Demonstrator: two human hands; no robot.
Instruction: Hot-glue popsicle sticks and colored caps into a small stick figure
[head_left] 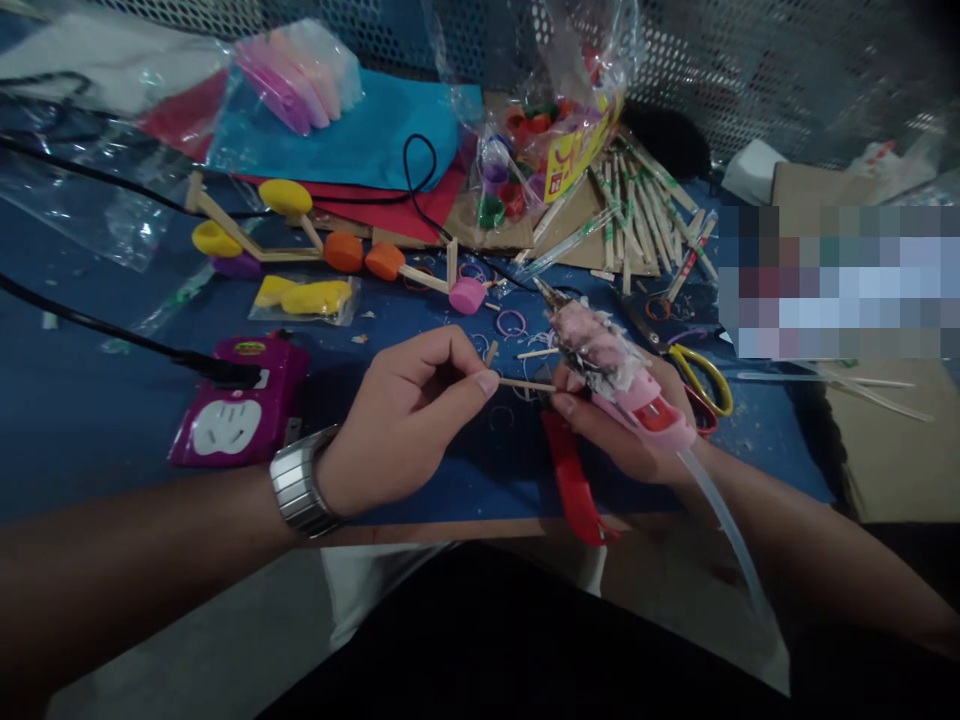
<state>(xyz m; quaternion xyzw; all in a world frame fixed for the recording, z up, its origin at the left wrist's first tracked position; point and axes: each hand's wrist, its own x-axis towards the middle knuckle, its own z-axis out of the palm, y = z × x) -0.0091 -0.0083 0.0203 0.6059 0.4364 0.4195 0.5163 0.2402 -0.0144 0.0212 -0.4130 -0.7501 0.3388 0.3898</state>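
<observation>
My left hand, with a metal watch at the wrist, pinches a thin wooden stick between thumb and forefinger. A short piece of wood sticks up at an angle by those fingertips; whether the two are joined I cannot tell. My right hand is closed on a pink hot glue gun, its nozzle pointing up and left. Right-hand fingertips meet the stick's other end. A translucent glue stick trails from the gun's back. Below the right hand lies a red curved object.
A purple power adapter with a black cord stands at left. Wooden sticks with colored caps lie beyond the hands. Scissors, a bundle of sticks, a plastic bag of caps and cardboard are around.
</observation>
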